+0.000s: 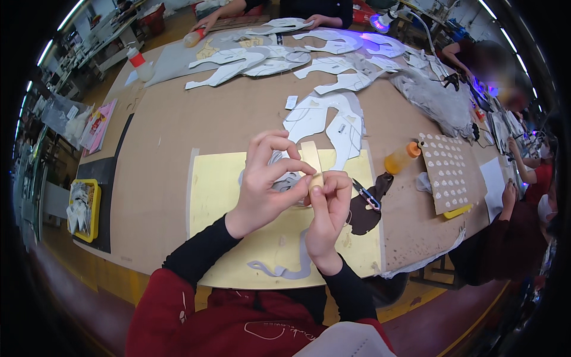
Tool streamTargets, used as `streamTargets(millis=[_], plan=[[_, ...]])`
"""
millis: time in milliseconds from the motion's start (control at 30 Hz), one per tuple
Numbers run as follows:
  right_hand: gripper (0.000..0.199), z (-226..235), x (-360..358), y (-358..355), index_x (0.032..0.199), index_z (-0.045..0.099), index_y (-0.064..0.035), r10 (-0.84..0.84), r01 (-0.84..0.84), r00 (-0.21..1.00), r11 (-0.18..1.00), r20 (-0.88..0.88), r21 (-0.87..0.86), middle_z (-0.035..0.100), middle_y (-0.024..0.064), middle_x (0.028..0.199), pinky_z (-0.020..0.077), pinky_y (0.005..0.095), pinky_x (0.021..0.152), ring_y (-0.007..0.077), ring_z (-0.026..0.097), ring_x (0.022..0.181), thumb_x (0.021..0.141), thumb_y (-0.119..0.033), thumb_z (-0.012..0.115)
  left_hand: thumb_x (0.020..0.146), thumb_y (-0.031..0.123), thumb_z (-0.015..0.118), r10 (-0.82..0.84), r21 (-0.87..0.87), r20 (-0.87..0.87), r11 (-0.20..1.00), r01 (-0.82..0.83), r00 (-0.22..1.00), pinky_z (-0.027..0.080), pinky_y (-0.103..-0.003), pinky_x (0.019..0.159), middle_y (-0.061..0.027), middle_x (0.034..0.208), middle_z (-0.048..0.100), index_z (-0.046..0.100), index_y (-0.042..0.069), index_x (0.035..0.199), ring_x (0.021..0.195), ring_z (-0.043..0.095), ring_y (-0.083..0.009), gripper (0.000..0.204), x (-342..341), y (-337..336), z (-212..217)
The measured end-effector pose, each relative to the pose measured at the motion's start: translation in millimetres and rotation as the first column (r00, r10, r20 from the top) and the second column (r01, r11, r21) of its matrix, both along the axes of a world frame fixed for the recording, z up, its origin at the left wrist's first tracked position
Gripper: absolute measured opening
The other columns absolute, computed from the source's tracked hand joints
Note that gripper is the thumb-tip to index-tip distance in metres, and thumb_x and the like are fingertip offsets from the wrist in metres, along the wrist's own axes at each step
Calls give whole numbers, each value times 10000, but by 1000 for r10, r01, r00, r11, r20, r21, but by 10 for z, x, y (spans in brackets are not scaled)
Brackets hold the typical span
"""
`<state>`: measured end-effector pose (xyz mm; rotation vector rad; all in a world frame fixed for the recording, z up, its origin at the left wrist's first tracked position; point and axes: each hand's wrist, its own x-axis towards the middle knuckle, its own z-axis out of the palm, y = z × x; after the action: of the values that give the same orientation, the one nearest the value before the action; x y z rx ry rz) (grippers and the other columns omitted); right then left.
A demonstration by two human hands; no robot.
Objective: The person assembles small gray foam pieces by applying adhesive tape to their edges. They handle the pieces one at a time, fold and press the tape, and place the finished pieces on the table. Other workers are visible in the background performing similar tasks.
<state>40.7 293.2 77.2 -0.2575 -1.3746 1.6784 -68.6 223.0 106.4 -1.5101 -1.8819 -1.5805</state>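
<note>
Above a pale yellow board (220, 250), my hands meet at a cream-coloured strip (310, 154) that stands up between them and may be tape. My right hand (328, 208) pinches its lower end between thumb and fingers. The thumb and forefinger of my left hand (267, 184) close on the strip's edge, the other fingers curled. Behind my left hand lie grey and white pieces, partly hidden. A grey fabric band (285, 272) curves over the board nearer to me. Right of my hands, small thread snips (366, 195) rest on a dark brown piece (361, 217).
White curved cut pieces (321, 116) spread across the table's far side. An orange-capped bottle (402, 157) and a card with rows of small white pieces (447, 172) stand right. A yellow tray (94, 209) sits left. Co-workers' hands (205, 22) are at the far edge.
</note>
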Motion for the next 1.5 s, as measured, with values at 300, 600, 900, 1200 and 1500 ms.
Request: streamTargets(millis=[300,600,900,1200,1500], plan=[[135,78,5,49,1034,415,-92,21,-14,999,980,33,-198,471,30,988,394,242,622,82,469,741,988,-53,535,684,107,804,-17,-65,-564,998,-24,826,353,-484,1062,48,1024,606,738,187,858,1193,536,-249,203,-206,-26,-67],[182,62,5,47,1002,379,-80,4,-14,998,987,-63,-159,468,37,951,409,211,609,67,469,719,999,-25,552,716,112,827,-201,-125,73,970,209,977,364,-490,1082,-43,1124,606,800,160,921,1295,444,-345,213,-154,-53,29],[200,32,-6,2,1012,354,-94,-83,75,995,986,-49,-149,481,34,1064,477,237,712,83,529,819,991,2,528,747,152,803,152,-31,16,988,-152,988,345,-486,1072,-38,1244,623,787,153,972,1239,492,-319,226,234,10,-32],[188,-74,-27,18,1046,392,-92,-9,-11,996,970,-84,-244,470,28,1049,463,273,854,97,510,962,980,-7,546,733,86,778,134,-61,17,989,-133,991,358,-483,1036,-13,1066,625,779,118,910,1204,508,-312,180,239,-43,-5],[195,-18,-73,-32,1046,386,-71,107,-110,994,985,-32,-136,483,56,1037,533,280,744,129,594,799,986,-5,560,762,16,744,-52,-201,499,964,174,865,443,-368,936,-63,1010,588,730,26,881,1089,546,-238,120,-57,-164,174]])
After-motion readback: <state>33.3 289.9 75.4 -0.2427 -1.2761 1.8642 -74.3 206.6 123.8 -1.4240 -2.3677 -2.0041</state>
